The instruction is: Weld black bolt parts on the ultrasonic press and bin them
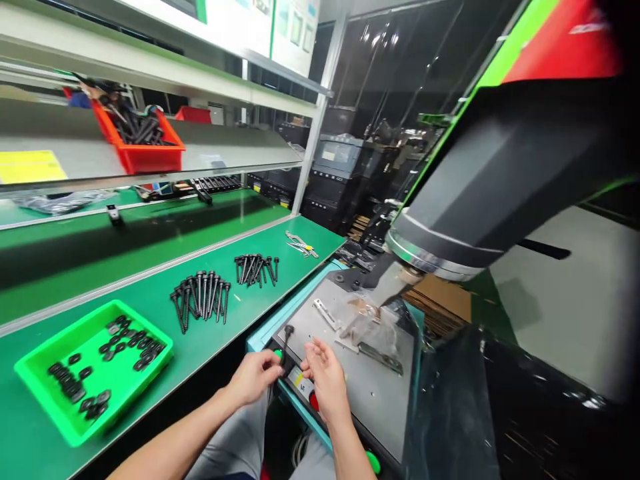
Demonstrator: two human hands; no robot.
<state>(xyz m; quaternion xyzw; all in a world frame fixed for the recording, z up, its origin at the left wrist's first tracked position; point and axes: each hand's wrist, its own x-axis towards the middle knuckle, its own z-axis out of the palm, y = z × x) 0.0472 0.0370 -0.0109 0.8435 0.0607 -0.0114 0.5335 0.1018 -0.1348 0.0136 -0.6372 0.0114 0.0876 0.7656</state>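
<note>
My left hand (257, 377) pinches the lower end of a black part with a round head and thin shaft (287, 341), held upright with its head at the top. Close beside it on the right, my right hand (325, 375) has its fingers loosely curled and apart, and nothing shows in them. Both hands are over the front edge of a grey metal plate (365, 400) on a machine. A green button (373, 461) and a red button (314, 401) sit along that edge. Farther back on the plate is a metal fixture (380, 358) under a clear cover.
A large grey machine head (480, 173) overhangs the plate. On the green bench, a green tray (95, 327) holds small black pieces. Two groups of black threaded parts (201, 293) lie beside it, with pliers (301, 245) beyond. A red bin (150, 159) stands on the shelf.
</note>
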